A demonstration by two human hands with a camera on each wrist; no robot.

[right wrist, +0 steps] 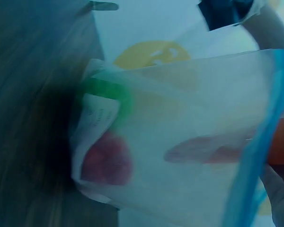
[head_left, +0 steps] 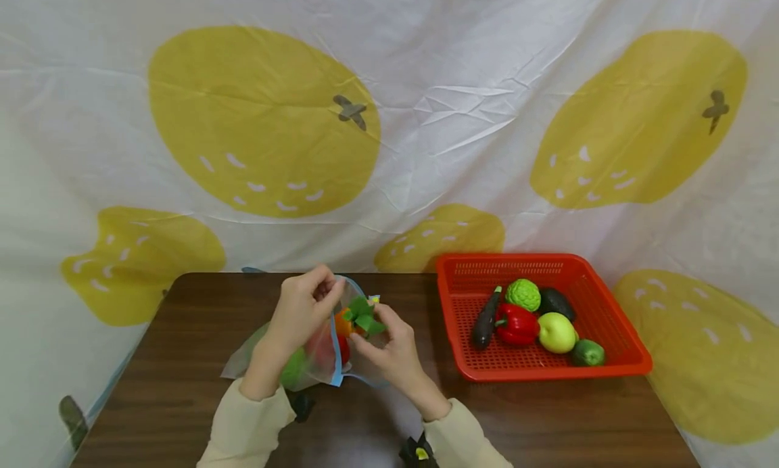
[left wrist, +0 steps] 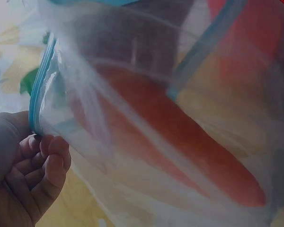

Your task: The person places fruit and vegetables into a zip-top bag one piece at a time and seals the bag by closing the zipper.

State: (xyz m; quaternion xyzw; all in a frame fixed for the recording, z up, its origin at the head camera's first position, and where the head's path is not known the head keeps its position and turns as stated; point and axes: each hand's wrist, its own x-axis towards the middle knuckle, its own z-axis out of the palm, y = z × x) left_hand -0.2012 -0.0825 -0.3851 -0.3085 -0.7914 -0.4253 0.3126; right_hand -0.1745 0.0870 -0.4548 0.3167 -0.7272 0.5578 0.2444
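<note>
My left hand point(head_left: 304, 312) pinches the blue zip edge of a clear zip bag point(left wrist: 42, 80) and holds its mouth upright. In my right hand point(head_left: 398, 353) is a carrot point(head_left: 343, 323) with a green leafy top point(head_left: 363, 314), gripped near the leaves. The carrot's tapered orange body point(left wrist: 180, 142) lies inside the bag, pointing away from the mouth, while the leaves stay outside. Through the cloudy plastic, a green round item point(right wrist: 111, 97) and a red item point(right wrist: 106, 161) show at the bag's bottom, beside a white printed label point(right wrist: 98, 116).
On the right of the brown table point(head_left: 182, 333) stands a red basket point(head_left: 453, 356). It holds an eggplant point(head_left: 485, 322), a red bell pepper point(head_left: 517, 324), a green apple point(head_left: 556, 333), a bumpy green fruit point(head_left: 523, 294) and other produce. A lemon-print cloth point(head_left: 402, 150) hangs behind.
</note>
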